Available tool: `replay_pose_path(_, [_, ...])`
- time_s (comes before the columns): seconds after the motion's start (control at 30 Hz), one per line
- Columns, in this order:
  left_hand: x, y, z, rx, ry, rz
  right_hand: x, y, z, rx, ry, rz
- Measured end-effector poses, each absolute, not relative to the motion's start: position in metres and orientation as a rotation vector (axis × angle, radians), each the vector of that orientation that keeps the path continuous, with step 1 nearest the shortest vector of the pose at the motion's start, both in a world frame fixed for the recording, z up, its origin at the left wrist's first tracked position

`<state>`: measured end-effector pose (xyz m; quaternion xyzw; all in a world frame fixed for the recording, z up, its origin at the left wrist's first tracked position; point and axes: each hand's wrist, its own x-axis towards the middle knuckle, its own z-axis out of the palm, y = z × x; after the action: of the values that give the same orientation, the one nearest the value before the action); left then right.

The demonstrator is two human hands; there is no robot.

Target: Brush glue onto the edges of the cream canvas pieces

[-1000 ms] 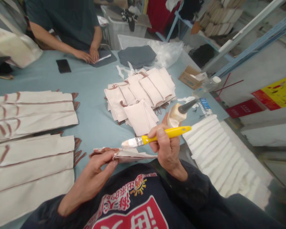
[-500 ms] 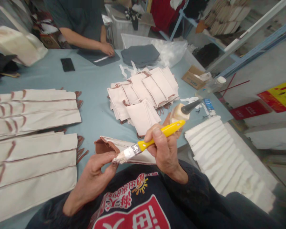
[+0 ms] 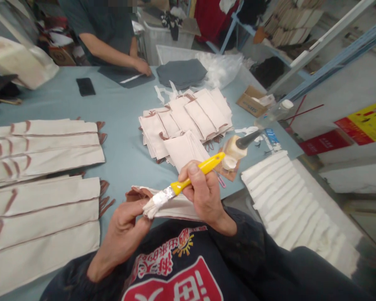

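At the near edge of the blue surface (image 3: pixel 122 125), lower centre, the left hand (image 3: pixel 125 229) pinches one cream brown-trimmed fabric pouch (image 3: pixel 175 207), the right hand (image 3: pixel 202 192) clamps one yellow-handled flat brush (image 3: pixel 183 185); open room lies above.

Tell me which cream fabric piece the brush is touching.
The folded piece nearest the camera: the left hand pinches its brown-lined end, and the yellow brush in the right hand touches it. The centre pile and the long pieces lie untouched.

One yellow brush (image 3: pixel 174 189), one black phone (image 3: pixel 85 86), one cardboard box (image 3: pixel 250 105) and one white-capped bottle (image 3: pixel 275 111) show.
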<state>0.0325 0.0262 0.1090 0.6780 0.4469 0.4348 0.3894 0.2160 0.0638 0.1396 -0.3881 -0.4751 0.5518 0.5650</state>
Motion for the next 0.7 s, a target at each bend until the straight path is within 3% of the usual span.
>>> replay_pose_path(0.17, [0.033,0.026,0.108,1.730,1.181,1.075,0.225,0.052,0.136,-0.997,-1.289,0.835])
replay_pose_path(0.3, [0.034,0.026,0.109,1.725,1.198,1.028,0.231,0.039,0.142,-0.789,-1.687,0.557])
replay_pose_path(0.5, [0.035,0.027,0.111,1.853,1.204,1.031,0.233,0.035,0.138,-0.594,-1.798,0.577])
replay_pose_path(0.7, [0.032,0.025,0.107,1.901,1.259,1.057,0.241,0.037,0.133,-0.840,-1.611,0.464])
